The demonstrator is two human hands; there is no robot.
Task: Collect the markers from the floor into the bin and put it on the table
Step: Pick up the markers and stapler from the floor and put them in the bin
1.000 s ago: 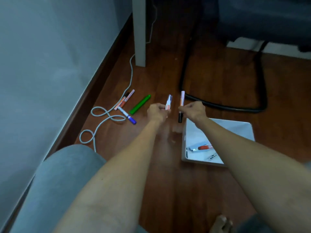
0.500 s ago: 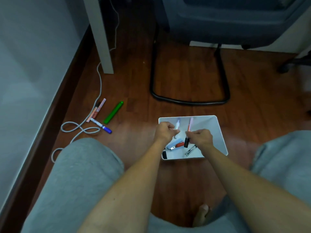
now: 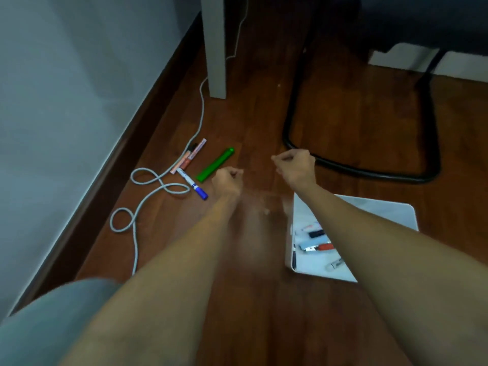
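Both hands reach out over the wooden floor [image 3: 343,122] with fingers curled into loose fists and nothing visible between them: the left hand [image 3: 227,182] hovers just beside the green marker [image 3: 216,164], the right hand [image 3: 295,167] hangs further right, near the black chair base [image 3: 369,170]. Four markers lie loose near the skirting: the green one, a blue-capped white marker [image 3: 192,184] touching the grey cable [image 3: 158,180], and a pair of pale, pinkish markers [image 3: 188,157] lying side by side with a dark tip next to them. The white bin [image 3: 383,210] sits on the floor under the right forearm, already holding several markers. These markers look light, stiff and smooth, so they probably roll or skid if nudged; a pinch across the middle of the barrel with thumb and two fingers should hold best, and the paired ones could likely be scooped together. The blue-capped one may drag the cable unless it is lifted straight up. The bin seems a thin, rigid, shallow tray, light even when loaded, and it is best gripped on two opposite rims and kept level so the contents do not slide out.
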